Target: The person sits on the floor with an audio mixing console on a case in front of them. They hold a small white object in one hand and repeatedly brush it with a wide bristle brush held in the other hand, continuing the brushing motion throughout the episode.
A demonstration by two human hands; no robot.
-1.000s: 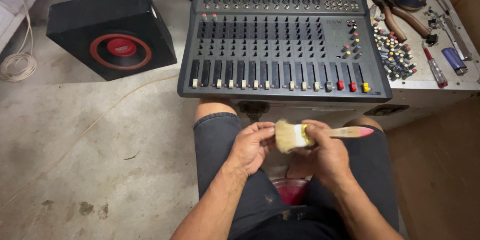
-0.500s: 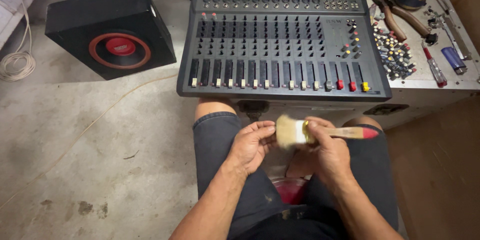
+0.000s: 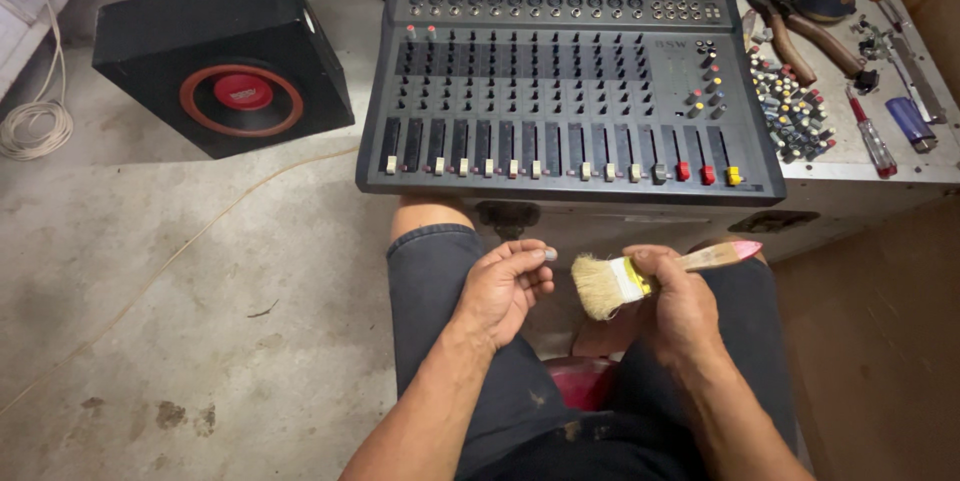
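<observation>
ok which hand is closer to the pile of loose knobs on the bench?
Right. The right hand, holding the paintbrush, sits below the pile of loose knobs, slightly to its left. The left hand, pinching a small grey cap, is further left.

mixer [image 3: 570,91] and tools [image 3: 800,31] on workbench [image 3: 850,166]

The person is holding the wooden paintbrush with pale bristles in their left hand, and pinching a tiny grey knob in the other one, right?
Not quite: the head view shows the wooden paintbrush with pale bristles in the right hand. The left hand pinches the tiny grey knob.
</observation>
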